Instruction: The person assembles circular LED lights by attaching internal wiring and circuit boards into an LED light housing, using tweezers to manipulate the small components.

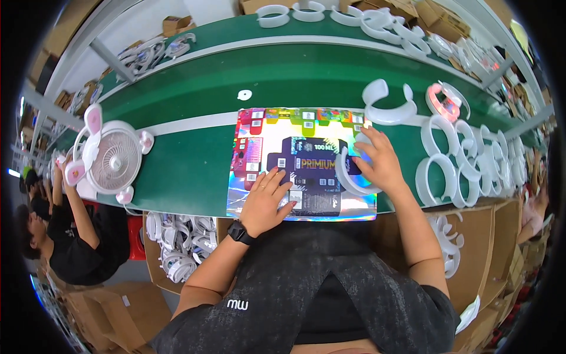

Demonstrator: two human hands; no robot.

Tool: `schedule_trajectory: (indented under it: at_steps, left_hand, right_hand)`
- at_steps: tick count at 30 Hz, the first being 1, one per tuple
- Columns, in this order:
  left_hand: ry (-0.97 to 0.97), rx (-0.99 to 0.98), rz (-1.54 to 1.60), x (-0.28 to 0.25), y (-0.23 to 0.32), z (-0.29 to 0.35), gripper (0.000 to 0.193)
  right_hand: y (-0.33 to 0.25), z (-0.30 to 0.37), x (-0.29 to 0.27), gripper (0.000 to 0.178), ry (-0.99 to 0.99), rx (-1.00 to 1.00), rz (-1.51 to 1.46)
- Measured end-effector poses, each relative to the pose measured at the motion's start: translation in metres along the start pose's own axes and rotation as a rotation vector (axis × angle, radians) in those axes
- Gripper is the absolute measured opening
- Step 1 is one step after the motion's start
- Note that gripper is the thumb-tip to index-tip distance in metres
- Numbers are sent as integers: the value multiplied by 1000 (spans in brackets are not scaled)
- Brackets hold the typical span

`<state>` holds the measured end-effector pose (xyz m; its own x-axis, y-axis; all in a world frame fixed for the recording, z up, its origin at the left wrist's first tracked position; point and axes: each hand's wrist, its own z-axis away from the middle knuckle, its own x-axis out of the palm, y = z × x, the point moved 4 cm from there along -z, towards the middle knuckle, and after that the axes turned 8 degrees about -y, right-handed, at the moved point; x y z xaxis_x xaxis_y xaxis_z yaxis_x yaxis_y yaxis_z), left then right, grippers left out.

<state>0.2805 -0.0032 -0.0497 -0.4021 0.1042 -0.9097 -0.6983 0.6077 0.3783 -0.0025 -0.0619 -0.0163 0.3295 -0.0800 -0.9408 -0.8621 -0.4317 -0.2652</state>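
A shiny sheet printed with colourful carton layouts (pixel 247 203) lies flat on the green bench in front of me. My left hand (pixel 265 203) rests on its lower middle, palm down with fingers spread. Over the sheet's right side, my right hand (pixel 380 162) has its fingers and thumb around a white C-shaped plastic band (pixel 346 177); part of the band is hidden under the hand. Just beyond that hand, another white C-shaped band (pixel 392 113) stands at the sheet's far right corner.
Several white bands (pixel 436 177) crowd the bench's right side, near a pink-lit ring (pixel 442 103). A white fan with pink ears (pixel 115 156) stands left. A small white disc (pixel 244 95) lies beyond the sheet. Cartons of parts (pixel 154 259) sit below the bench edge; a co-worker (pixel 76 242) is at left.
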Motion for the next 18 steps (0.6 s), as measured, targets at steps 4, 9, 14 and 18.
schedule_trajectory:
  at_steps: [4, 9, 14, 18]
  left_hand:
    - [-4, -29, -20, -3, 1, 6, 40]
    - [-168, -51, 80, -10, -3, -5, 50]
    - [-125, -88, 253, -26, 34, -50, 58]
    - [21, 210, 142, -8, 80, -90, 55]
  right_hand:
    - [31, -3, -20, 25, 281, 81, -337]
    - [84, -25, -23, 32, 211, 176, 30]
    - [110, -79, 0, 34, 29, 273, 9]
    - [138, -106, 8, 26, 52, 397, 246]
